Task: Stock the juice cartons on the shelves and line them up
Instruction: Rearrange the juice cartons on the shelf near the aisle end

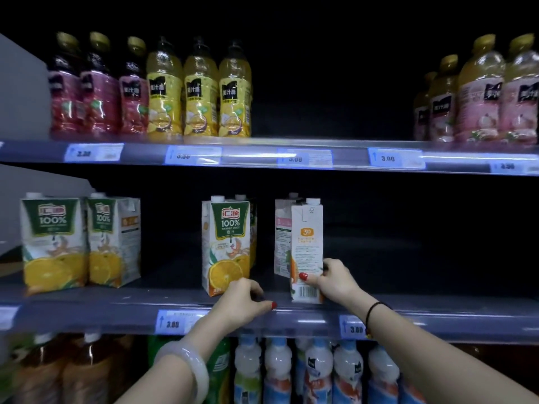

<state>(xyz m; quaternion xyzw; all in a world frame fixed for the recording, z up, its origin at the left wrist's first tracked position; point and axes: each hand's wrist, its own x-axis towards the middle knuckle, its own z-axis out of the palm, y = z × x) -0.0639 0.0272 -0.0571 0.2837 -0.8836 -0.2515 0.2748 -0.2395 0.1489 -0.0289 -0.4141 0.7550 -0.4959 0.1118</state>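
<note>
On the middle shelf point(122, 304) stands an orange juice carton point(226, 243) with its green front label facing me. My left hand point(243, 301) curls at its lower right corner, fingers on the shelf edge. To the right, my right hand point(335, 279) grips the bottom of a white carton point(307, 246) that is turned with its side panel and barcode toward me. Another carton point(281, 237) stands just behind it. Two more orange cartons point(52, 243) point(113, 240) stand at the shelf's left end.
Juice bottles fill the top shelf at left point(148, 88) and far right point(478, 91), with a dark gap between. Bottles point(291, 371) crowd the bottom shelf. Price tags point(172, 322) line the shelf rails. The middle shelf is bare to the right of the cartons.
</note>
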